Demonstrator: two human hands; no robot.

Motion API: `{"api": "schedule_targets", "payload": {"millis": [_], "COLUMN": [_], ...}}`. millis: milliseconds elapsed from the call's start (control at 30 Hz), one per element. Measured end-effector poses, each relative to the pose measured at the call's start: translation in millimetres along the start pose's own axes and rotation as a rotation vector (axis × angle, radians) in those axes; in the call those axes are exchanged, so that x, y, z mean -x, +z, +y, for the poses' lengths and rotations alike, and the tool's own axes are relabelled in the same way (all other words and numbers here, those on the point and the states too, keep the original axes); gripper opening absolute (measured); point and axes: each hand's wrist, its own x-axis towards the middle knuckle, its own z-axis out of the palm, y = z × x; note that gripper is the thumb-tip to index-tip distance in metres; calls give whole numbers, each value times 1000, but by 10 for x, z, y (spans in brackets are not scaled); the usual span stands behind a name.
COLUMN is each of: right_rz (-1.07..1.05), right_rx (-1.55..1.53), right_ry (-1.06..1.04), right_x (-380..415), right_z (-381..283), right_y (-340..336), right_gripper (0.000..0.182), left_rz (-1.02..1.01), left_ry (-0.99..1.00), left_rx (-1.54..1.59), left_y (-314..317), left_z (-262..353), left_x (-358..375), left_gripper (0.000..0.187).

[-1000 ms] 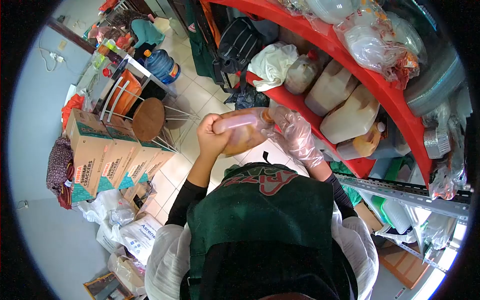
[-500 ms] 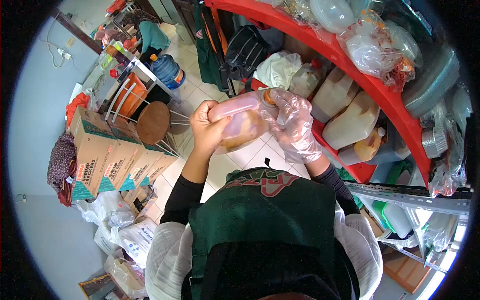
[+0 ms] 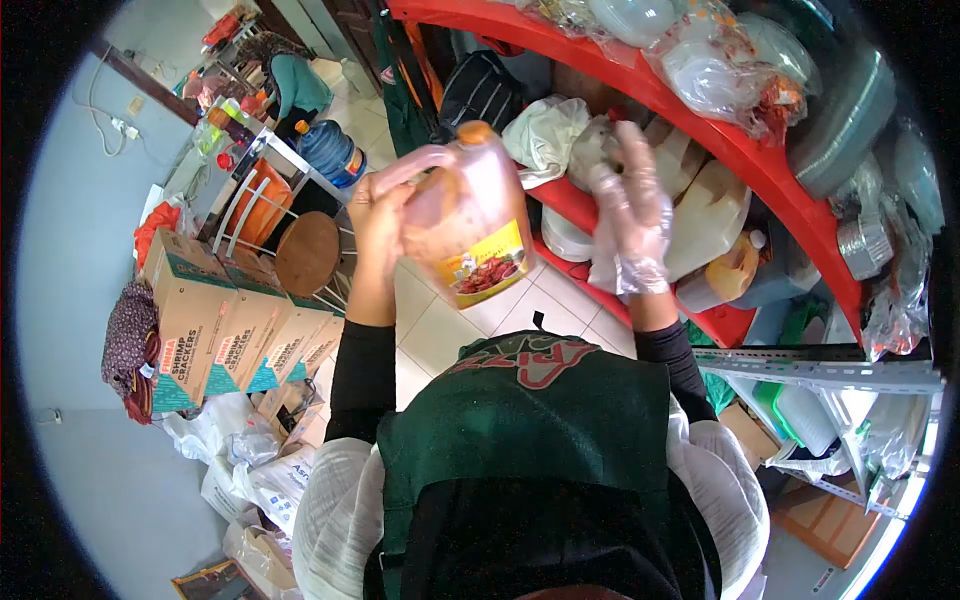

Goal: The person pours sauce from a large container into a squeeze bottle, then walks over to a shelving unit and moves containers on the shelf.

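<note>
My left hand is wrapped round the handle of a translucent plastic jug with an orange cap and a yellow label with a red food picture. The jug hangs tilted above the tiled floor, with reddish-brown residue showing inside. To its right, apart from it, my right hand wears a clear plastic glove. Its fingers are stretched out and hold nothing. Just beyond that hand, large plastic jugs lie on the lower red shelf.
A red rack curves along the right, with plastic-wrapped containers on top. At the left stand cardboard boxes, a round stool and a blue water bottle. A person in teal is at the upper left.
The jug has turned cap up, with its label now showing. My right hand has let go of the cap end and moved right, its fingers opening. My left hand has shifted left.
</note>
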Motion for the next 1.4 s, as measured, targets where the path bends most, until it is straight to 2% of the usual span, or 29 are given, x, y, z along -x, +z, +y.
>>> {"api": "schedule_targets", "payload": {"millis": [33,67,100,167,200,233,300,333,367,400,433,467,500,533,567,633,700,733,767,800,833,867,900,933,967,1133,1267,1333,1400], "right_rz": [150,259,364,592,711,833,943,966,975,1018,881,932,638,558,504,370,231,213,169,145,125,284,98,196,205,281,361,242,436], "right_rx": [-70,184,440,442,404,366,419,231,505,596,644,299,1022,1283,1291,1345,1549,1485,1466,1451,1437,1278,1384,1322,1313,1348,1261,1443,1367], "right_ry": [84,57,31,83,10,-66,106,90,249,241,481,309,731,600,806,674,680,629,686,669,650,824,866,755,878,944,901,823,808], "right_x": [10,46,101,493,648,806,1191,1432,1689,2018,2045,2176,1942,1841,1623,1538,1456,1451,1398,1458,1515,1397,1330,1373,1362,1387,1425,1689,1787], "right_z": [140,223,328,1109,1195,1201,1071,1348,1571,2075,1830,2085,1668,1549,1329,1460,1650,1767,1779,2059,2348,2096,2171,2156,2228,2140,2236,2533,2260], "right_y": [-177,-415,-720,-1573,-1806,-1980,-2259,-2590,-2921,-3341,-3319,-3508,-3336,-3255,-3148,-3238,-3295,-3371,-3349,-3547,-3622,-3454,-3500,-3451,-3468,-3397,-3467,-3795,-3664], "right_gripper": [38,35,32,25,17,12,14,21,16,8,5,12,36,46,52,50,44,34,31,27,24,24,27,25,23,32,30,32,35], "left_rz": [10,-272,-320,-414,-311,-314,-306,-325,-351,-332,-311,-299,-280,-291,-301,-320,-300,-248,-241,-145,-88,-78,-64,-25,8,-38,-74,-70,-73], "left_ry": [-74,-164,-151,-132,-160,-150,-40,0,39,10,-21,-19,-13,-110,-127,-161,-43,-40,67,51,-17,-50,-26,-56,-89,-128,-123,-117,-17], "left_rx": [118,163,189,248,239,230,139,86,42,76,109,112,110,166,183,215,155,135,49,54,128,180,219,289,364,461,455,402,237], "left_y": [-95,-234,-231,-147,-159,-168,-306,-280,-226,-264,-276,-176,-114,-332,-447,-678,-540,-449,-480,-752,-594,-775,-737,-805,-860,-985,-953,-910,-654], "left_z": [-47,-21,8,47,31,36,-73,-21,37,14,-27,22,63,-98,-172,-306,-186,-107,-129,-308,-205,-280,-265,-293,-319,-316,-264,-241,-101], "left_x": [-92,-198,-216,-180,-116,-94,-148,-99,-20,-4,29,152,257,176,138,72,263,381,372,290,415,400,439,452,479,568,544,493,495], "left_gripper": [35,51,54,60,58,60,60,60,60,60,60,59,58,57,56,54,54,52,52,50,47,45,44,43,42,38,40,41,35]}}
